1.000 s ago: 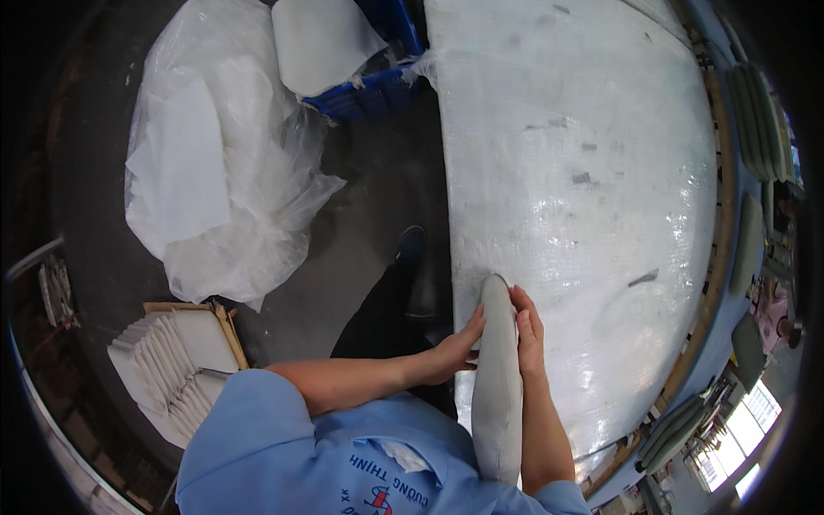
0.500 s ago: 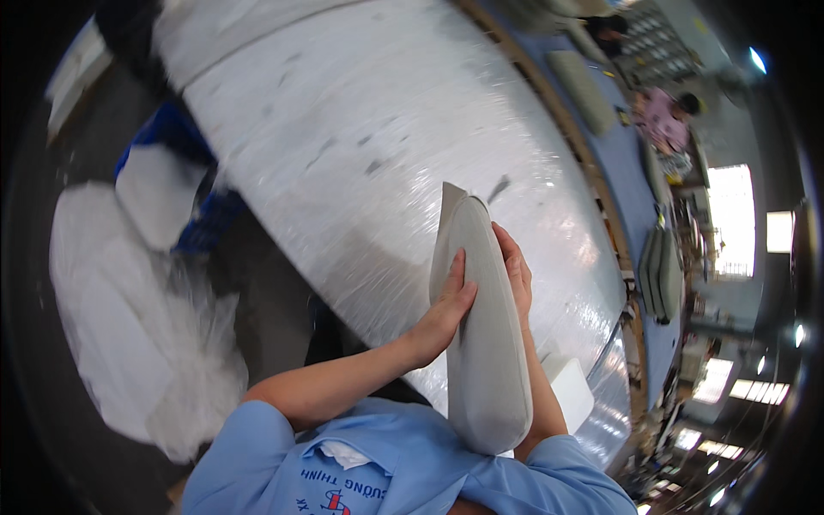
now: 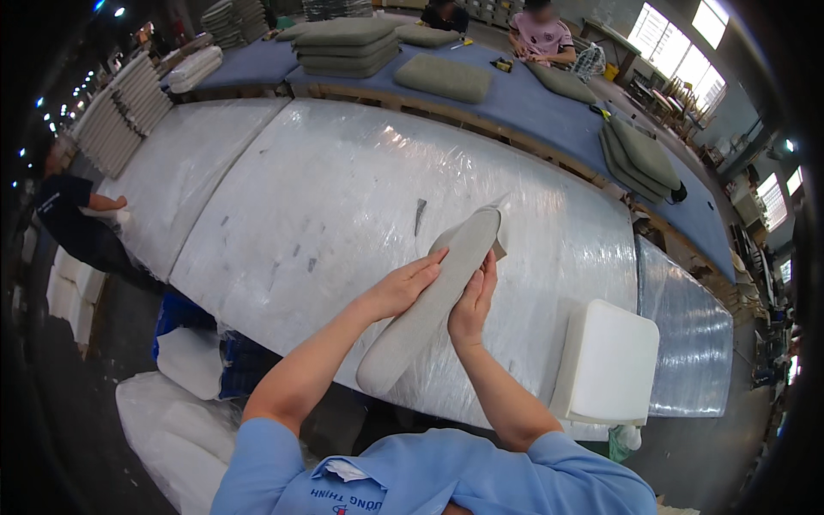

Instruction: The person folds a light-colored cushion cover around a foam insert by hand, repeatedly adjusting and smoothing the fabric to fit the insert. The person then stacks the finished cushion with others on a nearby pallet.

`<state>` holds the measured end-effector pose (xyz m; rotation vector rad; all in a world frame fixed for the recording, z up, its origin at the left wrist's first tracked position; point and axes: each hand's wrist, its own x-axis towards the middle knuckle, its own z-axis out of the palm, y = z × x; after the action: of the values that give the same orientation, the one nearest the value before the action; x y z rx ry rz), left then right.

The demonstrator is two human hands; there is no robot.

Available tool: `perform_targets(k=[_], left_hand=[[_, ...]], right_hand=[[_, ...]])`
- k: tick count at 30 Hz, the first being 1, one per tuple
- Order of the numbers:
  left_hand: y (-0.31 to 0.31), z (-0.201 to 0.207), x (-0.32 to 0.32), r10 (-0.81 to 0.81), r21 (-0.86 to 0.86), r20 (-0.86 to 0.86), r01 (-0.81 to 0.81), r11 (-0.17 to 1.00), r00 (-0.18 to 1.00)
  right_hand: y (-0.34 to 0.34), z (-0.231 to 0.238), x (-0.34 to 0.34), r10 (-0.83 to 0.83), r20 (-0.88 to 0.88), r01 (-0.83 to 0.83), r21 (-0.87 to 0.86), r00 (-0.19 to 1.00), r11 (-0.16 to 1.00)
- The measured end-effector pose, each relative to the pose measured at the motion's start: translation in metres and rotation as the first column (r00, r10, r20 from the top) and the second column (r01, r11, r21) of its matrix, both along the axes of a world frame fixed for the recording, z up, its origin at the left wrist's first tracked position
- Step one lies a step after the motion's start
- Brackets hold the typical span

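A grey fabric-covered cushion point(image 3: 422, 322) is held on edge and tilted above the plastic-covered table point(image 3: 343, 189), its far end pointing right. My left hand point(image 3: 407, 285) presses along its left side with the fingers toward the far end. On the opposite side my right hand point(image 3: 475, 299) grips it, fingers pointing up. A small loose flap of cover point(image 3: 502, 245) sticks out at the far end. To the right of my right forearm, a white foam seat pad point(image 3: 611, 360) lies at the table's near edge.
A long blue-topped table point(image 3: 515, 99) runs beyond, carrying stacked grey cushions point(image 3: 348, 47) and a second pile point(image 3: 639, 159) at right. Two people sit behind it; another person point(image 3: 73, 219) stands at far left. Blue bins point(image 3: 184, 318) and white plastic-wrapped bundles point(image 3: 172, 421) are lower left.
My view has swung round, bringing the blue table across the top. The cushion's near end has swung left, so it slants across the table. Both hands still hold it.
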<state>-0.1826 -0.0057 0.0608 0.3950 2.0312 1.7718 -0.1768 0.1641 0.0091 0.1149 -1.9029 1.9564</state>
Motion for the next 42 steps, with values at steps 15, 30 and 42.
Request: perform_targets(k=[15,30,42], left_hand=[[0.052,0.062,0.125,0.037,-0.804,-0.530,-0.515,0.297,0.847],[-0.013,0.015,0.167,0.477,-0.232,-0.368,-0.575,0.784,0.798],[0.022,-0.015,0.190,0.688,-0.023,-0.495,-0.800,0.600,0.531]], right_hand=[[0.070,0.081,-0.066,0.830,-0.282,0.068,0.956,0.481,0.286],[0.035,0.079,-0.093,0.703,-0.455,-0.008,0.837,0.547,0.548],[0.053,0.092,-0.066,0.668,-0.292,-0.025,0.906,0.684,0.422]])
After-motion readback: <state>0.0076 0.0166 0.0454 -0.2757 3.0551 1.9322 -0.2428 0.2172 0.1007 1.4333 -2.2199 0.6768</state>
